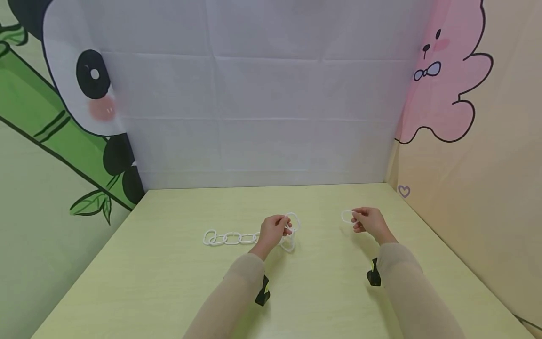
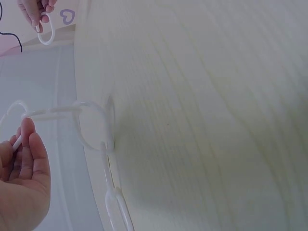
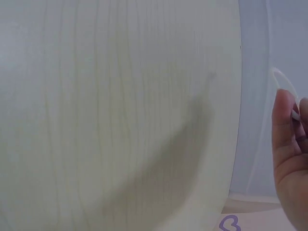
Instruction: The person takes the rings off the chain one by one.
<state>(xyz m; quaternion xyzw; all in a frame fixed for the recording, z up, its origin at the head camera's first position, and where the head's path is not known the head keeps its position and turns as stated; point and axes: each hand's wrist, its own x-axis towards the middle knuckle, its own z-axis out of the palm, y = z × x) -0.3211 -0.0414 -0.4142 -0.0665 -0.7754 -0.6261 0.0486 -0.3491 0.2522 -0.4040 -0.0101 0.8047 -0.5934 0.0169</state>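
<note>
Nearest, along the bottom of the frame, a left sleeve (image 1: 228, 292) and a right sleeve (image 1: 417, 296), with small black devices (image 1: 262, 295) below the wrists. Beyond, just below the centre of the frame, left hand (image 1: 273, 230) grasping a white chain (image 1: 232, 244) close to its right end, pinched between thumb and fingers, an end link (image 1: 298, 221) looping up past the fingertips. Apparently held there to lift only the first links, with the rest strung out leftward and borne by the table (image 1: 169, 282). Right of centre, well apart from the chain, right hand (image 1: 370, 222) pinching a single white link (image 1: 342, 216) by one side, probably to leave most of the loop free; no telling any gap in it behind the fingers. No container to be seen in any view; chain and link simply on or above the table. Farther back, across the upper middle, a creased pale cloth (image 1: 262, 94), flanked by a painted panda (image 1: 63, 56) at upper left and a pink bear (image 1: 455, 94) at upper right.
</note>
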